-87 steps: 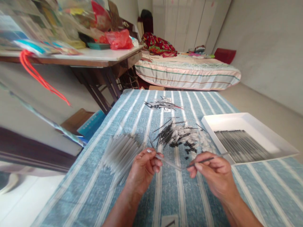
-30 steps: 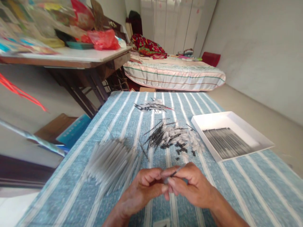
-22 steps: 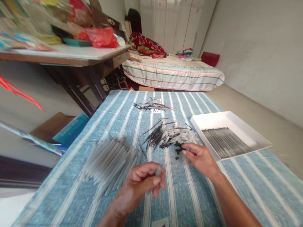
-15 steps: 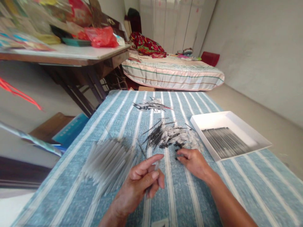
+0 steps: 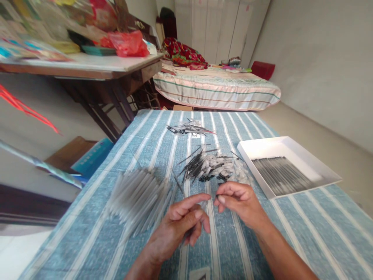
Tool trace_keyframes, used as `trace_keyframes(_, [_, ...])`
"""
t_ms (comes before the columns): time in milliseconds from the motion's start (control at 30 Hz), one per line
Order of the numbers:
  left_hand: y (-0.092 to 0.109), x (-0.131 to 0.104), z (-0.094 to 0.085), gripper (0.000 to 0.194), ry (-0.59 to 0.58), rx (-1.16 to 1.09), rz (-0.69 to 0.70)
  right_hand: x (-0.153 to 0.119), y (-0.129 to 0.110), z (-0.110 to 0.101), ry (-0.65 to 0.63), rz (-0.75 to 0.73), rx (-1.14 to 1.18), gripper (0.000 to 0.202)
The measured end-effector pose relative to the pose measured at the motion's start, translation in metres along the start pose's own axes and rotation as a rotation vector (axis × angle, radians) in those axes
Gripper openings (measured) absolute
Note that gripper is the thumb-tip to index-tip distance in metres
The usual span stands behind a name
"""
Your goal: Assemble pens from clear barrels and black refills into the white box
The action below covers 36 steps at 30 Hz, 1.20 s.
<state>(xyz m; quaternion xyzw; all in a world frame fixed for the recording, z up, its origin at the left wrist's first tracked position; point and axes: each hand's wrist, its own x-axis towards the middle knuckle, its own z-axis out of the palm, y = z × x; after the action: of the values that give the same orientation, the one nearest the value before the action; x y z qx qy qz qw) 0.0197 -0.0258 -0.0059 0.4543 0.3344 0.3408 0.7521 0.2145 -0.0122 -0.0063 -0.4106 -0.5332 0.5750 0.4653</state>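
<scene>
My left hand (image 5: 186, 221) is curled at the middle of the striped cloth, holding a translucent piece between thumb and fingers; much of it is hidden. Close to its right, my right hand (image 5: 237, 198) pinches a small black piece (image 5: 219, 197) between thumb and fingertips. The fingertips of both hands nearly meet. Just beyond them lies a pile of black sticks (image 5: 194, 165) and small clear and black pieces (image 5: 217, 165). To the left of my left hand is a large heap of translucent grey tubes (image 5: 141, 198).
At the right, a white box (image 5: 291, 146) holds a row of dark sticks (image 5: 281, 175). A smaller pile (image 5: 190, 127) lies at the far end of the striped cloth (image 5: 151, 136). Beyond are a bed (image 5: 215, 91) and a side table (image 5: 128, 66) with bags.
My right hand has lifted a small black piece away from the pile and come closer to my left hand. The view has shifted slightly.
</scene>
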Motion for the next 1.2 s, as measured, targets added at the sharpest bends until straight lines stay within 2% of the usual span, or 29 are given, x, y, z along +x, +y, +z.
trace_keyframes(200, [0.004, 0.001, 0.005, 0.034, 0.037, 0.034, -0.005, -0.004, 0.003, 0.012, -0.066, -0.027, 0.264, 0.014])
trace_keyframes(467, [0.001, -0.001, 0.004, 0.019, 0.004, 0.064, -0.003, -0.006, 0.009, 0.016, -0.014, 0.04, 0.468, 0.013])
trace_keyframes(700, [0.001, -0.001, 0.004, 0.019, -0.034, 0.083, 0.004, -0.007, 0.017, 0.023, 0.049, 0.102, 0.514, 0.017])
trace_keyframes(1200, [0.003, -0.001, 0.007, 0.015, -0.022, 0.094, -0.007, -0.008, 0.017, 0.03, 0.009, 0.077, 0.566, 0.011])
